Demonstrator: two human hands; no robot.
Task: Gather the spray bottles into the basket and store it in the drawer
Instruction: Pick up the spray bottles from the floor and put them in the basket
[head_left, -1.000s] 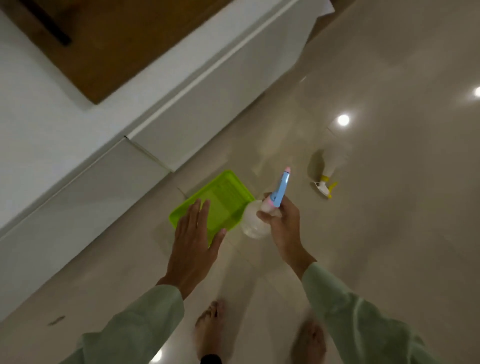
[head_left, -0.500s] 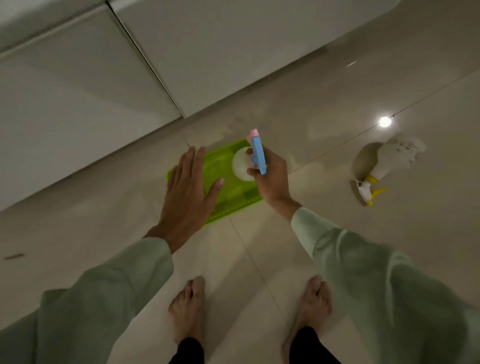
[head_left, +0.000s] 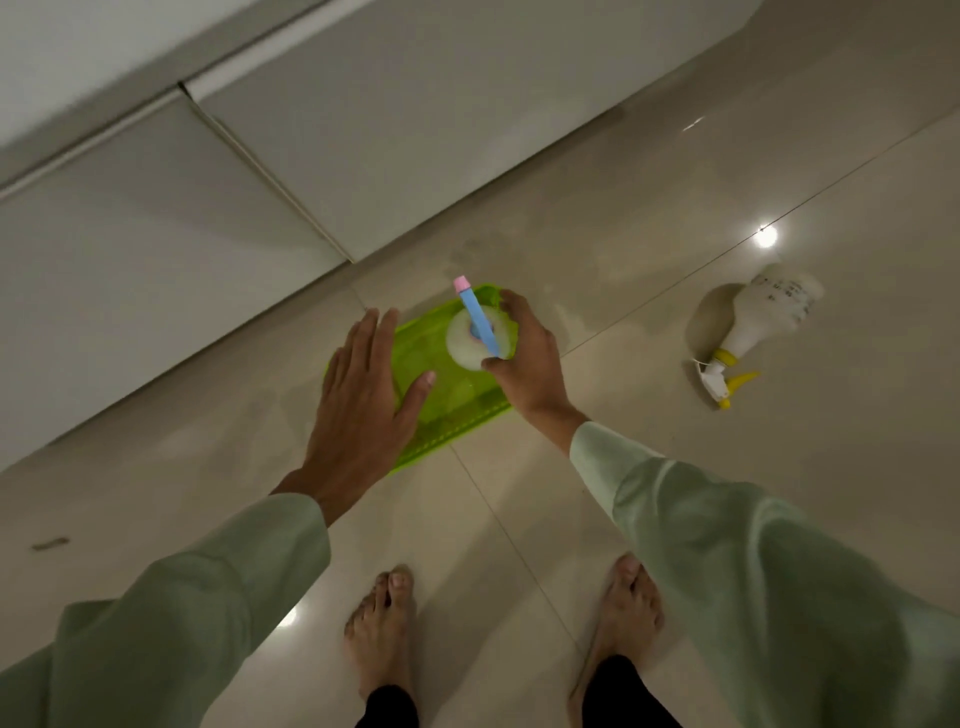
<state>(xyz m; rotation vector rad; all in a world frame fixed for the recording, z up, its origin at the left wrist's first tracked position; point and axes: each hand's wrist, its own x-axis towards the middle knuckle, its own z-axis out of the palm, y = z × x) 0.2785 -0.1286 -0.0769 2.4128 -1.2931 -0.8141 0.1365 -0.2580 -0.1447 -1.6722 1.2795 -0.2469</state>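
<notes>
A round translucent white spray bottle with a blue-and-pink trigger head (head_left: 480, 336) is held upright over the shallow lime-green plastic basket (head_left: 451, 402) on the floor, the right hand (head_left: 530, 364) clasped around it, apparently for lowering in. The left hand (head_left: 363, 395) is spread flat and empty above the basket's near edge, probably to steady it.

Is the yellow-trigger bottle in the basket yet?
No, the yellow-trigger bottle lies on the floor, well right of the green basket.
</notes>
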